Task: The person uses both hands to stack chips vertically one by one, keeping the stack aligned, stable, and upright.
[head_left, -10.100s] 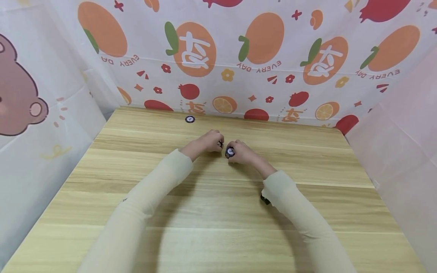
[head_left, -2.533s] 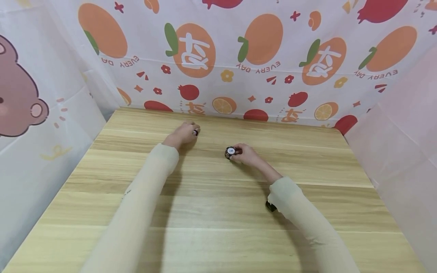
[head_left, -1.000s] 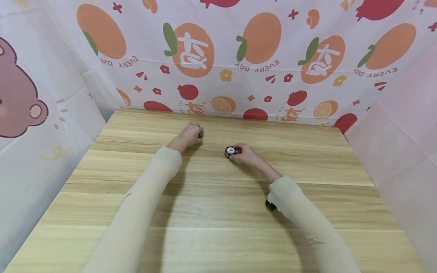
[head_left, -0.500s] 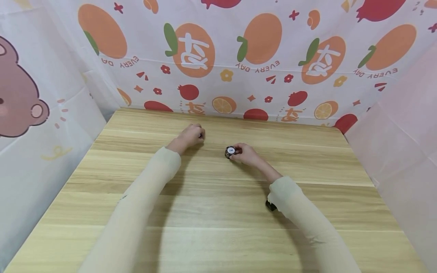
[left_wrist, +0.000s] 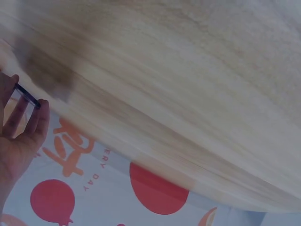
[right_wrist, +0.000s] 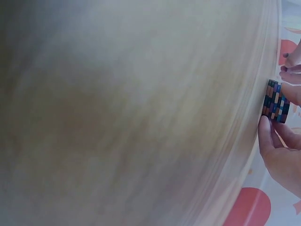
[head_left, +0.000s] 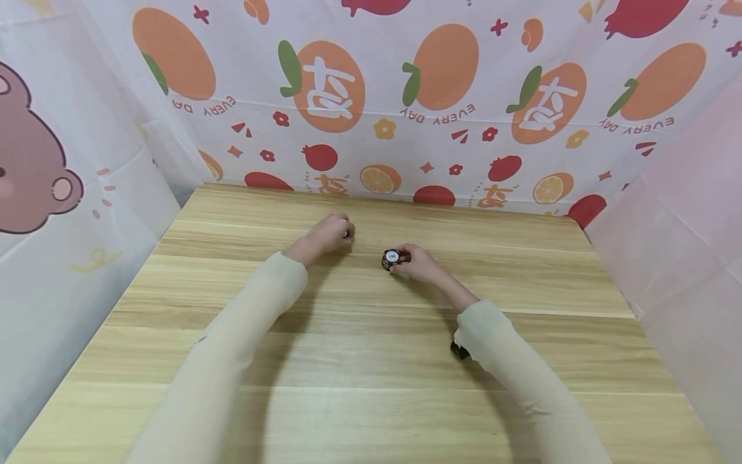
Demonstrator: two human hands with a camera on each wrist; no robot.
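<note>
In the left wrist view, my left hand [left_wrist: 21, 141] pinches a single dark poker chip [left_wrist: 27, 96] by its edge, above the wooden table. The head view has that hand toward the back of the table, left of the stack, with the chip mostly hidden by the fingers. My right hand [head_left: 418, 263] grips a stack of poker chips [head_left: 392, 257] by its sides, thumb and fingers curled round it. The top chip is black with a white centre. Seen from the right wrist, the stack [right_wrist: 276, 102] shows several chips with multicoloured edges, standing on the table.
A small black object [head_left: 460, 350] lies on the wooden table [head_left: 359, 361], partly hidden by the right sleeve [head_left: 493, 335]. Behind the table hangs a fruit-print curtain [head_left: 382, 77]; pale curtains flank both sides.
The lone chip seen at the back left about ten seconds ago has gone from that spot. Since then my left hand reached there, and it now moves right, toward the stack. The right hand stays put.
</note>
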